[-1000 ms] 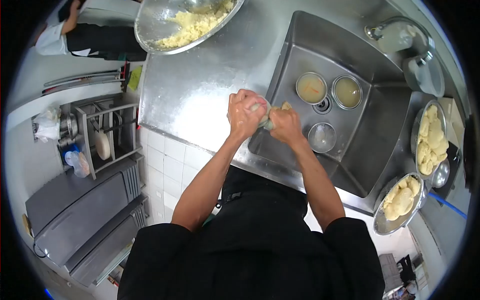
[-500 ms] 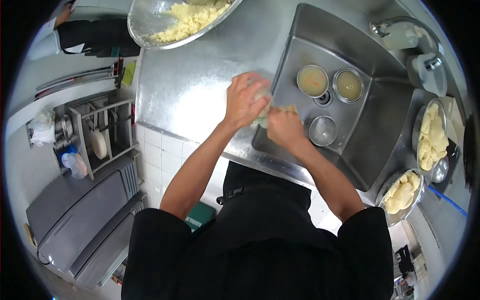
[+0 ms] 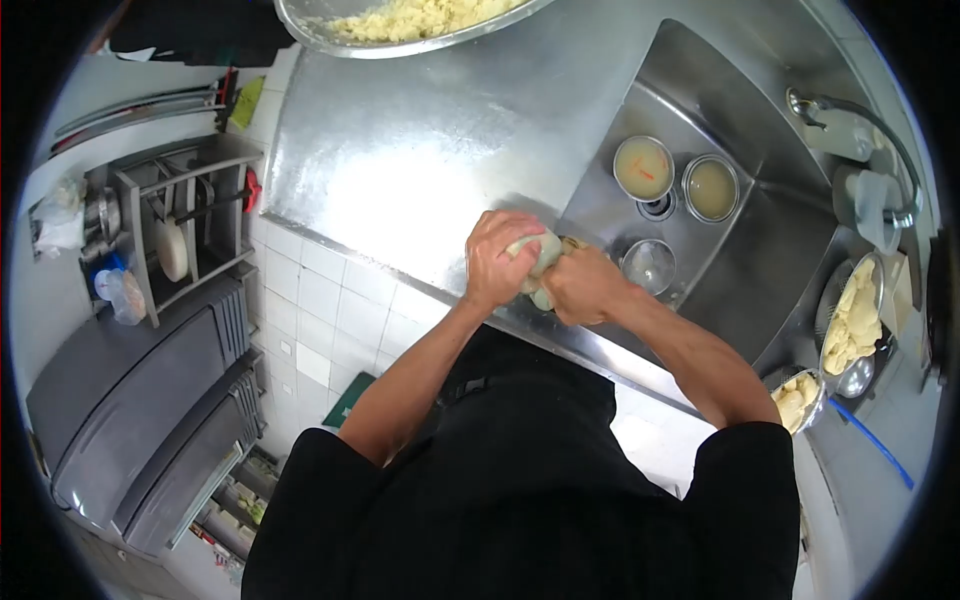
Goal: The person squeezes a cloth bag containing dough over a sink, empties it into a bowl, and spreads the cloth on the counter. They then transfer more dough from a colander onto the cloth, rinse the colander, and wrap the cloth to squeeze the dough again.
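A pale, rounded bundle (image 3: 546, 248), which looks like wet cloth gathered around something, is between my hands above the sink's near left edge. My left hand (image 3: 498, 262) is wrapped over its left side with the fingers curled. Against its right side, my right hand (image 3: 588, 284) is closed in a fist around the bundle's gathered part. What lies inside the bundle is hidden. Just to the right, a small clear bowl (image 3: 650, 268) sits in the sink (image 3: 770, 262).
Two round containers of cloudy liquid, one (image 3: 643, 168) with orange bits and another (image 3: 712, 190), stand by the drain. A metal bowl (image 3: 420, 48) of yellow crumbly food is at the back. Baskets of pale yellow pieces (image 3: 852, 318) line the right side, near a faucet (image 3: 850, 105).
Both hands and the bundle are now closer to the counter's front edge. My right fist is pressed nearer to the left hand. The camera view has also shifted.
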